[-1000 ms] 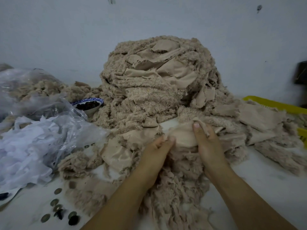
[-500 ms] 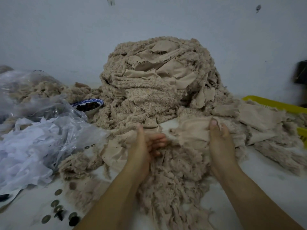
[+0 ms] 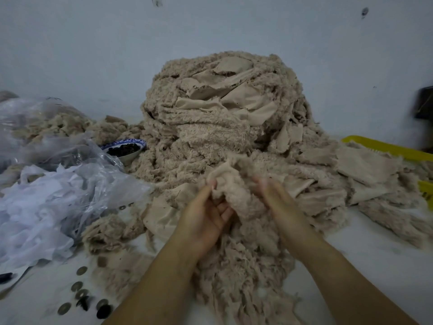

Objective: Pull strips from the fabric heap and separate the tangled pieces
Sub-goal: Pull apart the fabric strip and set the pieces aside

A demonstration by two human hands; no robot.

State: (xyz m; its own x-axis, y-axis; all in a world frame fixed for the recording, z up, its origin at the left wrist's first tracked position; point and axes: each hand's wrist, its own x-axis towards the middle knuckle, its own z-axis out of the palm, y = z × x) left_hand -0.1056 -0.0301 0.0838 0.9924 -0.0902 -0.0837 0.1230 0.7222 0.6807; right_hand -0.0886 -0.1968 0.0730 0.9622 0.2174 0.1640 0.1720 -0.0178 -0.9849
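A tall heap of beige fluffy fabric strips (image 3: 218,118) rises in the middle of the white table, against the wall. At its foot, a bunched fluffy strip (image 3: 232,191) stands up between my hands. My left hand (image 3: 206,219) grips its left side, palm turned toward me, fingers curled under the fabric. My right hand (image 3: 283,207) holds its right side, blurred by motion, fingertips pressed into the pile. More shredded strips (image 3: 246,277) trail down toward me between my forearms.
A clear plastic bag with white scraps (image 3: 46,202) lies at the left. A blue-rimmed bowl of dark buttons (image 3: 125,150) sits behind it. Loose round buttons (image 3: 82,299) lie at the front left. A yellow tray (image 3: 386,146) shows at the right, under fabric.
My hands drew apart half a second ago and have come back together. They now lift a bunched strip up from the foot of the heap.
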